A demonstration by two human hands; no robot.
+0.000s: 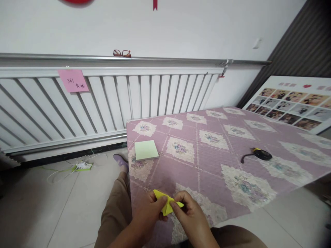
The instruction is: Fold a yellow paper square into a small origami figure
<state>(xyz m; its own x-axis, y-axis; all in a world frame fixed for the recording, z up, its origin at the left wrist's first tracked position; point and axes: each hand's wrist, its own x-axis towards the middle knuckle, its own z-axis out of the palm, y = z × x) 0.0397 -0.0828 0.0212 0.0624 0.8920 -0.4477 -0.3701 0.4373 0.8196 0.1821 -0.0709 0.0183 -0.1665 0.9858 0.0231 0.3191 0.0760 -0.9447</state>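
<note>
A folded piece of yellow paper [167, 207] is held between both hands above the near edge of the cloth-covered table. My left hand [149, 210] pinches its left part, thumb on top and fingers partly hidden behind it. On the other side my right hand [188, 210] grips the right part between thumb and forefinger, a pointed tip sticking out beside the fingers. Farther back, at the table's left edge, lies a pad of pale green paper squares [146, 150].
A black and yellow object with a short cord [261, 154] lies on the purple patterned cloth [181, 175] at the right. Behind stand a white radiator [147, 94] and a photo board [292, 103]. A power strip [82, 166] with cables is on the floor.
</note>
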